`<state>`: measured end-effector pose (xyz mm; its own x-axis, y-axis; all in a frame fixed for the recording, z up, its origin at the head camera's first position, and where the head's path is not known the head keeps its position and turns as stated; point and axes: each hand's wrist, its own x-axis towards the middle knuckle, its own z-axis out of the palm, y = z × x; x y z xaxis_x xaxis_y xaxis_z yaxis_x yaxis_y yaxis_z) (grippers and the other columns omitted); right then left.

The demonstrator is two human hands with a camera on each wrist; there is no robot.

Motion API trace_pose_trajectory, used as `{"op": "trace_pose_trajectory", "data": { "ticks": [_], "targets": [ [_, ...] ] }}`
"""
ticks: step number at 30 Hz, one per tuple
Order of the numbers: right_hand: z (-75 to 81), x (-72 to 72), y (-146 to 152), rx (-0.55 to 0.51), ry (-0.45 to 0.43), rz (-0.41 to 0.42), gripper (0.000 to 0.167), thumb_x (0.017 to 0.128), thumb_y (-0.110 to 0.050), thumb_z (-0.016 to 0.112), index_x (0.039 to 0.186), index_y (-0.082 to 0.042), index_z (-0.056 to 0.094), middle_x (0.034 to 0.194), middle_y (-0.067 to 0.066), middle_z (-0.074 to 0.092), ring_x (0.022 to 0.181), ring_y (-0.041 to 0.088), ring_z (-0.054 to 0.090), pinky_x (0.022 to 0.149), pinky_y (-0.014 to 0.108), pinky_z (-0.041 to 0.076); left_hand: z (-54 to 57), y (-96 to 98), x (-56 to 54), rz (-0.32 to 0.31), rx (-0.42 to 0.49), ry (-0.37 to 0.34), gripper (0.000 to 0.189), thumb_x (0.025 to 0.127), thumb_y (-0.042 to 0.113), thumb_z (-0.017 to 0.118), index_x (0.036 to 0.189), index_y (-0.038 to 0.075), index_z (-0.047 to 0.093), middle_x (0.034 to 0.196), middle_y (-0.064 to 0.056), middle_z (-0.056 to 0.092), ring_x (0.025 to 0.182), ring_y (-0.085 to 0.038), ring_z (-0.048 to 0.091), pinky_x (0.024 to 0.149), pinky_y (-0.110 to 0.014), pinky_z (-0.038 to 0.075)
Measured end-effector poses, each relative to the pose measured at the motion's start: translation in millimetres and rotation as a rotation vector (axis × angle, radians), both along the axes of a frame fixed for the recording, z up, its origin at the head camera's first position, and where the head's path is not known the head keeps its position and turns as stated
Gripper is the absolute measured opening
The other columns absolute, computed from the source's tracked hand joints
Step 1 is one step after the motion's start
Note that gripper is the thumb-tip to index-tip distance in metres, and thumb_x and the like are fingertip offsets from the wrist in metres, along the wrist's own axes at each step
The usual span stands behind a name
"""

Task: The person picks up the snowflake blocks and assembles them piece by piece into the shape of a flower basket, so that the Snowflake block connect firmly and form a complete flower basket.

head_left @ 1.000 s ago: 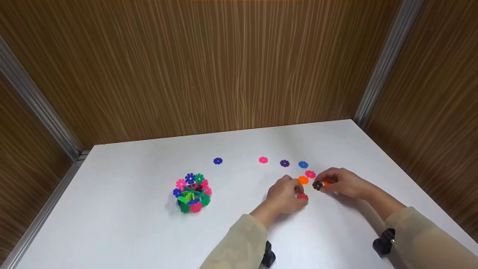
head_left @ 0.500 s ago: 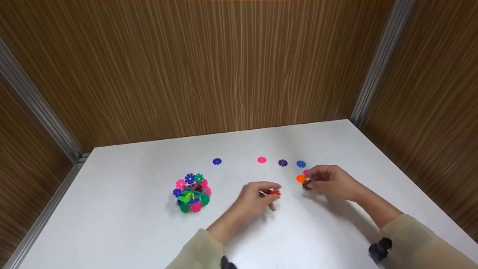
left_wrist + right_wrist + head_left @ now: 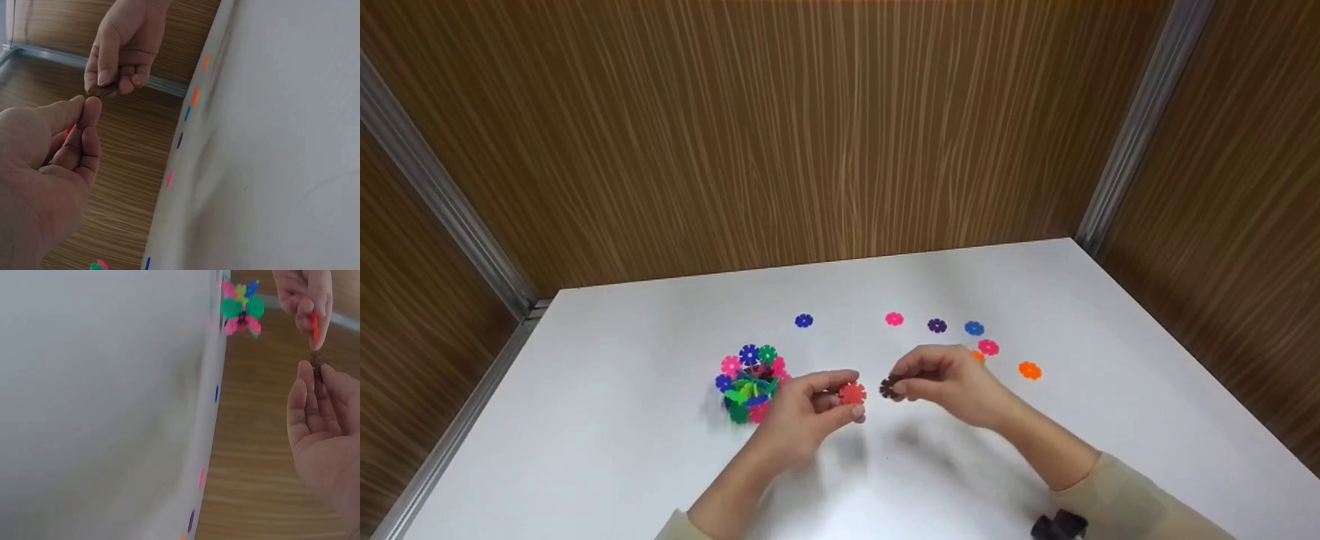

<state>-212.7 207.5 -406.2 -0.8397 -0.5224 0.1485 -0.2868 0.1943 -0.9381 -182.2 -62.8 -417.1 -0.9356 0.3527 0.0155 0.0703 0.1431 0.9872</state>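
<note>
My left hand (image 3: 801, 420) pinches a red flower-shaped disc (image 3: 853, 394) with notched edges between thumb and fingers. Facing it, my right hand (image 3: 952, 382) holds a dark brown notched disc (image 3: 889, 387) between thumb and fingertips. The two discs are raised above the table, a small gap apart in the head view. In the right wrist view the brown disc (image 3: 318, 367) stands at my right fingertips, with the red disc (image 3: 315, 325) edge-on just beyond. Behind my left hand sits a cluster of joined multicoloured discs (image 3: 746, 390), partly covered by that hand.
Loose discs lie across the white table (image 3: 607, 450): a blue one (image 3: 804, 321), a pink one (image 3: 894, 319), a purple one (image 3: 937, 325), a lighter blue one (image 3: 974, 328), another pink one (image 3: 988, 347) and an orange one (image 3: 1030, 370). A second orange disc (image 3: 978, 356) is half hidden behind my right hand.
Both hands have moved left, away from the loose discs, carrying the red and brown discs. The two discs now face each other, and the right-hand orange disc has come into full view.
</note>
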Motion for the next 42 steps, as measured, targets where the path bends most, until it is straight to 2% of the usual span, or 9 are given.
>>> {"op": "trace_pose_trajectory", "data": {
  "ticks": [5, 14, 19, 25, 27, 30, 32, 37, 42],
  "targets": [
    [0.1, 3.8, -23, -0.059, 0.031, 0.025, 0.012, 0.098, -0.006, 0.076, 0.110, -0.002, 0.076, 0.104, 0.016, 0.077, 0.096, 0.030, 0.076, 0.091, 0.036, 0.062, -2.2, -4.9, 5.0, -0.007, 0.018, 0.046, 0.041, 0.095, 0.015, 0.082, 0.135, 0.008, 0.072, 0.102, -0.006, 0.078, 0.091, -0.023, 0.078, 0.091, -0.028, 0.060],
    [0.1, 6.9, -37, -0.092, 0.061, -0.004, 0.009, 0.097, 0.000, 0.076, 0.106, 0.002, 0.077, 0.100, 0.018, 0.077, 0.091, 0.027, 0.077, 0.086, 0.032, 0.062, -5.2, -9.6, 9.8, 0.002, 0.108, 0.012, 0.039, 0.096, 0.012, 0.079, 0.135, 0.007, 0.072, 0.101, -0.009, 0.079, 0.093, -0.025, 0.079, 0.096, -0.030, 0.058],
    [1.9, 7.8, -40, -0.081, 0.080, -0.009, 0.008, 0.095, -0.001, 0.078, 0.103, 0.000, 0.078, 0.097, 0.016, 0.078, 0.085, 0.025, 0.074, 0.082, 0.031, 0.063, -7.1, -7.1, 10.5, 0.003, 0.141, 0.036, 0.039, 0.096, 0.011, 0.079, 0.134, 0.006, 0.073, 0.102, -0.009, 0.080, 0.090, -0.027, 0.079, 0.093, -0.030, 0.059],
    [-0.3, 2.6, -42, -0.060, 0.033, -0.022, 0.009, 0.094, -0.001, 0.079, 0.104, -0.001, 0.079, 0.096, 0.016, 0.077, 0.084, 0.022, 0.071, 0.082, 0.030, 0.062, -10.9, -7.5, 7.4, 0.006, 0.153, 0.063, 0.039, 0.097, 0.011, 0.079, 0.134, 0.001, 0.072, 0.103, -0.010, 0.080, 0.087, -0.026, 0.079, 0.092, -0.030, 0.060],
    [-1.5, -1.1, -44, -0.056, 0.006, 0.005, 0.013, 0.095, -0.001, 0.078, 0.108, 0.000, 0.078, 0.101, 0.016, 0.077, 0.090, 0.024, 0.073, 0.087, 0.030, 0.062, -11.4, -11.1, 6.4, 0.019, 0.144, 0.054, 0.039, 0.097, 0.012, 0.079, 0.134, 0.002, 0.072, 0.103, -0.012, 0.080, 0.087, -0.026, 0.079, 0.091, -0.029, 0.060],
    [-3.6, -16.1, -48, -0.038, 0.003, 0.025, 0.019, 0.096, -0.003, 0.078, 0.115, 0.000, 0.076, 0.110, 0.016, 0.077, 0.100, 0.026, 0.074, 0.093, 0.032, 0.061, -9.3, -21.0, 3.2, 0.064, 0.121, 0.062, 0.039, 0.096, 0.015, 0.081, 0.133, 0.004, 0.073, 0.100, -0.012, 0.079, 0.086, -0.025, 0.078, 0.085, -0.025, 0.061],
    [-4.4, -32.1, -51, -0.009, 0.006, 0.015, 0.022, 0.097, -0.006, 0.077, 0.119, -0.003, 0.075, 0.116, 0.015, 0.076, 0.107, 0.027, 0.074, 0.096, 0.033, 0.059, -7.8, -27.8, 1.4, 0.094, 0.122, 0.073, 0.038, 0.096, 0.014, 0.081, 0.132, 0.004, 0.073, 0.100, -0.013, 0.077, 0.084, -0.025, 0.078, 0.083, -0.024, 0.061],
    [-10.4, -88.8, -65, 0.123, -0.014, -0.070, 0.023, 0.100, -0.013, 0.075, 0.123, -0.011, 0.076, 0.125, 0.014, 0.073, 0.115, 0.024, 0.070, 0.103, 0.038, 0.056, -7.0, -38.6, -2.3, 0.121, 0.166, 0.083, 0.036, 0.096, 0.008, 0.080, 0.131, 0.000, 0.072, 0.104, -0.014, 0.076, 0.080, -0.024, 0.076, 0.084, -0.027, 0.062],
    [-21.3, -137.0, -93, 0.270, -0.021, -0.110, 0.030, 0.103, -0.014, 0.070, 0.133, -0.011, 0.073, 0.136, 0.008, 0.070, 0.133, 0.027, 0.060, 0.117, 0.053, 0.043, -10.3, -39.8, -6.2, 0.101, 0.210, 0.090, 0.034, 0.096, 0.003, 0.077, 0.129, -0.003, 0.072, 0.107, -0.016, 0.076, 0.078, -0.022, 0.075, 0.084, -0.029, 0.062]
  ]
}}
